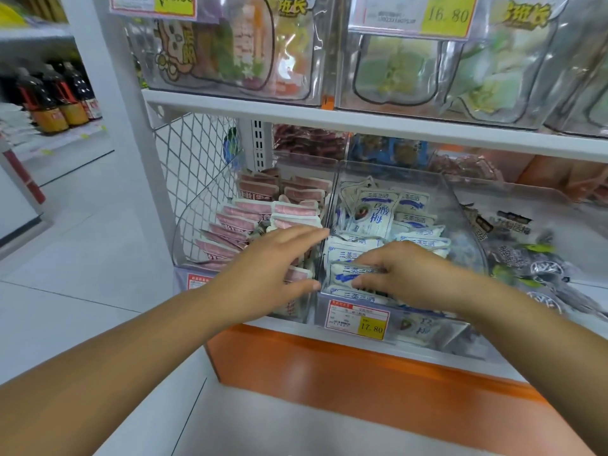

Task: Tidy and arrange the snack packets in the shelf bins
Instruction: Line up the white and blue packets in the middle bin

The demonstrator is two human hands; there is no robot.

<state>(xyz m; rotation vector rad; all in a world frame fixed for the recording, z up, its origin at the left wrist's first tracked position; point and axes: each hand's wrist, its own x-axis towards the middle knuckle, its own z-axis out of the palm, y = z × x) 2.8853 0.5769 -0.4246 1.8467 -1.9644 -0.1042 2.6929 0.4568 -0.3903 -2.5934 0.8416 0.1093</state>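
**Both hands in the snack bins**

I take the middle bin [460, 205] as my landmark: a clear plastic bin on the lower shelf, with a price tag [357, 319] reading 17.80 on its front wall. It holds the white packets [373, 213] with blue print, some standing toward the back, others lying flat in front.

My right hand [403, 274] is inside this bin at the front. Its fingers curl down over a flat white packet [348, 269] in the front stack and press on its top edge; I cannot tell whether they truly grip it or only rest on it.

My left hand [268, 274] is just left of the middle bin, over the neighbouring left bin [187, 225]. It is open, fingers stretched out and spread, the fingertips reaching to the wall that divides the two bins. It lies over the pink packets [237, 222], which stand in overlapping rows in that bin; it grasps nothing that I can see.

Right of the middle bin lie dark packets [526, 255] in a loose heap. Behind it, farther back on the same shelf, are more bins with dark red and blue packets, blurred. Above it, the upper shelf [329, 118] carries large clear bags and yellow tags reading 16.80. Below it runs an orange base [329, 366].
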